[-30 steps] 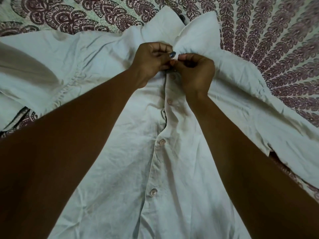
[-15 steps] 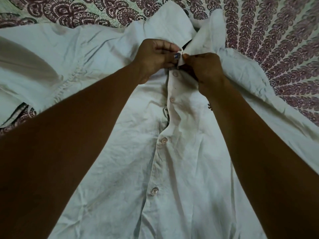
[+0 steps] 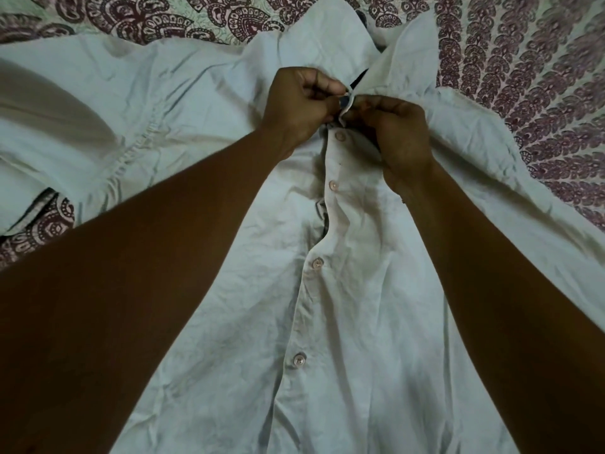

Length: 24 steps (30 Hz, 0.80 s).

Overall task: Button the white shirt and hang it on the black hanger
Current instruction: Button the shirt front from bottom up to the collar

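The left hand (image 3: pixel 301 106) and right hand (image 3: pixel 399 139) both pinch the white shirt (image 3: pixel 360 322) at its collar edge, just above the top fastened button (image 3: pixel 340 136). It is best to keep the cloth taut and line up the hole.

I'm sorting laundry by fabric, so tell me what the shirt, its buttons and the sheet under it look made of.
The shirt looks like thin woven cotton or a blend: matte, finely creased all over. The buttons are probably plastic or shell: small pale pink discs with slight sheen. The sheet seems printed cotton: matte, maroon pattern on pale ground.
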Each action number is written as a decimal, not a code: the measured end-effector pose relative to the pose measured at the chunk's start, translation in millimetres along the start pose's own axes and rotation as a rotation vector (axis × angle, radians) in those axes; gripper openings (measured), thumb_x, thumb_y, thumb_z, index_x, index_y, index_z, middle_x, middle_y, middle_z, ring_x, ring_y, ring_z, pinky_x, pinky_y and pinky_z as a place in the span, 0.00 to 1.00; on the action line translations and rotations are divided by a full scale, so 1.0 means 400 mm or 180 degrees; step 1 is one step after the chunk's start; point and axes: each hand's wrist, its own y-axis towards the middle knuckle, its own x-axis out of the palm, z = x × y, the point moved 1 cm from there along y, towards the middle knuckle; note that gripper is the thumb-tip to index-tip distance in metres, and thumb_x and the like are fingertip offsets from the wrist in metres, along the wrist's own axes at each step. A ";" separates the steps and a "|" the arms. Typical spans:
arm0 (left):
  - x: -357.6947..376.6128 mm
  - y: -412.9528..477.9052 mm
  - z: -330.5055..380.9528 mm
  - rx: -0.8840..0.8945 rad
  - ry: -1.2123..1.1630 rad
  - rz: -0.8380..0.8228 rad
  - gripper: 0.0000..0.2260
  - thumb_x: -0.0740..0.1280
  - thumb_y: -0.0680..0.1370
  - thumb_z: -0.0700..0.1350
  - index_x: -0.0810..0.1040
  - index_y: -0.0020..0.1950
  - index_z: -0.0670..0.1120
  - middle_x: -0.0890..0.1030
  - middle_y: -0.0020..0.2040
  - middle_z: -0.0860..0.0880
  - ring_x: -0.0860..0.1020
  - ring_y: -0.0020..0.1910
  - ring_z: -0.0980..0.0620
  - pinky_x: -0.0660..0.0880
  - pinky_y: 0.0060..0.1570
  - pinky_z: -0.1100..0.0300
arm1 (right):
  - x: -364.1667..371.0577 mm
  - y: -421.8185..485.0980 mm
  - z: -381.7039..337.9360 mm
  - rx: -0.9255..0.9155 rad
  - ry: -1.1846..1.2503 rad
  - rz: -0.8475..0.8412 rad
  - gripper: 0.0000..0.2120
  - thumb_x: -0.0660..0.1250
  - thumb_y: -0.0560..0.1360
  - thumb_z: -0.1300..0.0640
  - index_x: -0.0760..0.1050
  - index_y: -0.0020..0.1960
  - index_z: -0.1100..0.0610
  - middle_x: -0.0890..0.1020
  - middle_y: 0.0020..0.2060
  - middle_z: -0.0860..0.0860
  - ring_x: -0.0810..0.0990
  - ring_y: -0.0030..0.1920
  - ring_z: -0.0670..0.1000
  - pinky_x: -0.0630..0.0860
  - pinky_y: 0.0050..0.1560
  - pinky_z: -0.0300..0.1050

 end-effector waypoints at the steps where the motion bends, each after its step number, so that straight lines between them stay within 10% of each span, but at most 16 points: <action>1: 0.000 0.000 -0.001 0.0005 -0.0023 -0.0028 0.09 0.70 0.71 0.30 0.77 0.37 0.43 0.80 0.36 0.48 0.80 0.30 0.61 0.76 0.33 0.68 | -0.002 0.003 -0.002 -0.0006 0.0035 -0.0023 0.12 0.63 0.73 0.71 0.78 0.36 0.60 0.81 0.26 0.48 0.80 0.32 0.45 0.79 0.44 0.37; 7: -0.002 0.002 -0.011 0.0083 0.0234 -0.0089 0.04 0.69 0.73 0.32 0.81 0.46 0.38 0.81 0.34 0.52 0.80 0.33 0.59 0.79 0.38 0.64 | -0.002 0.031 0.002 -0.0080 -0.0290 0.0125 0.08 0.67 0.73 0.68 0.79 0.37 0.60 0.81 0.24 0.47 0.81 0.29 0.44 0.80 0.40 0.38; 14: 0.006 0.005 -0.004 -0.0191 0.0327 0.0079 0.12 0.74 0.64 0.55 0.82 0.33 0.45 0.83 0.36 0.40 0.81 0.38 0.40 0.80 0.48 0.46 | 0.006 0.035 0.014 -0.0320 -0.0944 0.0382 0.07 0.72 0.70 0.61 0.80 0.34 0.56 0.83 0.31 0.52 0.84 0.38 0.52 0.81 0.47 0.53; 19: 0.004 0.007 0.002 -0.0280 0.0245 -0.0002 0.10 0.77 0.65 0.49 0.83 0.33 0.43 0.84 0.36 0.41 0.82 0.38 0.43 0.80 0.46 0.46 | 0.036 0.020 0.030 -0.0620 -0.1776 0.0973 0.12 0.68 0.70 0.52 0.71 0.30 0.54 0.74 0.25 0.44 0.73 0.28 0.42 0.67 0.29 0.39; 24: 0.002 0.013 -0.002 -0.0320 0.0064 -0.0039 0.06 0.73 0.71 0.40 0.78 0.37 0.42 0.83 0.39 0.40 0.81 0.34 0.50 0.80 0.38 0.57 | 0.061 0.005 0.036 -0.0828 -0.2075 0.1296 0.10 0.67 0.72 0.49 0.73 0.38 0.53 0.77 0.32 0.47 0.75 0.36 0.46 0.62 0.30 0.39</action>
